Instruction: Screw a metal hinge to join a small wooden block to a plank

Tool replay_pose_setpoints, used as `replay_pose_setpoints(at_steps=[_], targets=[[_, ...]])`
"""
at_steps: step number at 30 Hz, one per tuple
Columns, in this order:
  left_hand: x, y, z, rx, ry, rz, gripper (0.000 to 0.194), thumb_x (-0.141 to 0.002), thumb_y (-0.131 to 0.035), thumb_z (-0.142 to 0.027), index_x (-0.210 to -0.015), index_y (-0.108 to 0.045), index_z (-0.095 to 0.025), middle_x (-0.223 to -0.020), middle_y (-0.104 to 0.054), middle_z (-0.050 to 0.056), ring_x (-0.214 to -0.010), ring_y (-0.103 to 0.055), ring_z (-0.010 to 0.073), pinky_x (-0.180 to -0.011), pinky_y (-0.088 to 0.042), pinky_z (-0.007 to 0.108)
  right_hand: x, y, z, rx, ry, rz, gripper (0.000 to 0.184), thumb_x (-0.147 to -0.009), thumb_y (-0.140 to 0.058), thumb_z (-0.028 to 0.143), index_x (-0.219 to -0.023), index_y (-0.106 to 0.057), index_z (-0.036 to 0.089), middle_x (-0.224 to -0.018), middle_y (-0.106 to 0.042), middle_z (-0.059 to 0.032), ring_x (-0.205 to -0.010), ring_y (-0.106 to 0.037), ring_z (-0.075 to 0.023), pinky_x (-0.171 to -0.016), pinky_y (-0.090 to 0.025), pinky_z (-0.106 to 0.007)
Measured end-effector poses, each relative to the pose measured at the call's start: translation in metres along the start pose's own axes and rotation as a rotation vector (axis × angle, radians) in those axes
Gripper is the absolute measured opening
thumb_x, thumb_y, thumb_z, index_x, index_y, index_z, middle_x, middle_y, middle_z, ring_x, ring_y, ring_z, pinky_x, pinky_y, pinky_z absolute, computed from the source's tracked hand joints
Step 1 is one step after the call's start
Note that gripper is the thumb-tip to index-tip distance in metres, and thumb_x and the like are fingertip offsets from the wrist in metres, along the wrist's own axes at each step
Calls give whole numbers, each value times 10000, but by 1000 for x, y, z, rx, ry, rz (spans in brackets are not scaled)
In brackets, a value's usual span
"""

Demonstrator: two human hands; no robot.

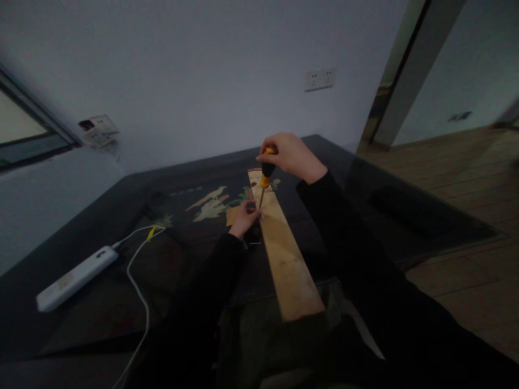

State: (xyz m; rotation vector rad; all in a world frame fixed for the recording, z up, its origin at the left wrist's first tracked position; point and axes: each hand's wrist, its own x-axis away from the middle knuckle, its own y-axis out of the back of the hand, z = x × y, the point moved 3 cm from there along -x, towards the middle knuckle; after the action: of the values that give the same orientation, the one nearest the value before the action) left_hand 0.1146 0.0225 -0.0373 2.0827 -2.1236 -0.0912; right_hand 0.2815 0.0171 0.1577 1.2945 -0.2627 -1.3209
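Observation:
A long wooden board runs from the middle of the dark table toward me, its near end reaching past the table's edge. My right hand is closed around the yellow and black handle of a screwdriver, which points down at the board's left side. At its tip, my left hand has thumb and finger pinched together over the board's edge. A small pale piece shows by those fingertips, too small to name. Just below the left hand lie thin metal pieces, perhaps screws.
A white power strip with a white cable lies on the table's left. A small tan piece is beside my left hand. The table bears a bird and flower picture; the wall with sockets stands behind.

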Motion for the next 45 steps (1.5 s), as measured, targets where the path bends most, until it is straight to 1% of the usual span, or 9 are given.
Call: replay_pose_setpoints(at_steps=[4, 11, 14, 18, 24, 28, 31, 36, 45], targets=[[2, -2, -4, 82, 53, 18, 357, -800, -547, -107, -1146, -493, -176, -796, -600, 6, -637, -624, 114, -600, -523, 240, -1, -1, -3, -74, -5, 27, 212, -829, -611, 307, -929, -701, 144, -944, -657, -91, -864, -563, -181, -735, -427, -303], [4, -1, -7, 117, 92, -13, 348, -795, -516, -98, -1130, -501, -195, -808, -611, -1, -628, -637, 116, -603, -543, 257, 0, 0, -5, -274, -11, 174, 309, -804, -604, 173, -1108, -658, 168, -976, -656, -61, -756, -581, -148, -633, -494, -269], [3, 0, -6, 125, 84, -22, 319, -800, -535, -112, -1105, -506, -198, -793, -608, -5, -632, -635, 112, -583, -538, 232, 0, 1, -4, -218, 1, 140, 268, -809, -614, 201, -1068, -674, 165, -950, -657, -62, -777, -577, -158, -663, -479, -279], [4, 0, -6, 132, 76, -15, 317, -791, -553, -112, -1094, -511, -197, -779, -602, -5, -624, -631, 114, -570, -533, 229, -1, 0, -2, -48, -3, 59, 184, -830, -606, 275, -925, -697, 146, -898, -655, -80, -831, -561, -178, -734, -426, -301], [3, 0, -6, 105, 69, -21, 335, -788, -565, -117, -1113, -511, -182, -777, -599, -1, -624, -619, 104, -568, -525, 217, -1, -2, -4, 19, -35, 19, 239, -859, -579, 366, -890, -680, 151, -850, -641, -80, -783, -556, -172, -714, -399, -307], [3, 1, -7, 113, 53, -17, 340, -774, -569, -99, -1099, -512, -182, -799, -606, 3, -628, -610, 104, -588, -538, 241, 0, -2, -9, -32, -73, 54, 214, -862, -581, 335, -950, -655, 154, -856, -642, -71, -702, -559, -145, -647, -421, -281], [3, 0, -7, 123, 52, -12, 361, -748, -561, -51, -1081, -508, -183, -816, -614, 4, -645, -616, 105, -594, -539, 237, 1, -3, -11, -129, -86, 139, 235, -872, -557, 283, -1069, -612, 169, -887, -650, -58, -634, -560, -123, -577, -438, -259], [3, -1, -6, 128, 66, 12, 407, -734, -550, -11, -1101, -486, -173, -805, -610, 2, -639, -617, 94, -575, -532, 206, 3, -1, -9, -228, -59, 247, 341, -838, -546, 161, -1178, -556, 192, -990, -650, -58, -676, -585, -127, -533, -460, -231], [5, -1, -9, 68, 70, -4, 323, -806, -537, -94, -1118, -506, -171, -779, -594, 1, -630, -608, 98, -579, -520, 214, 4, 0, -4, -202, -46, 222, 271, -851, -557, 188, -1116, -611, 200, -989, -663, -55, -685, -605, -130, -560, -481, -243]])
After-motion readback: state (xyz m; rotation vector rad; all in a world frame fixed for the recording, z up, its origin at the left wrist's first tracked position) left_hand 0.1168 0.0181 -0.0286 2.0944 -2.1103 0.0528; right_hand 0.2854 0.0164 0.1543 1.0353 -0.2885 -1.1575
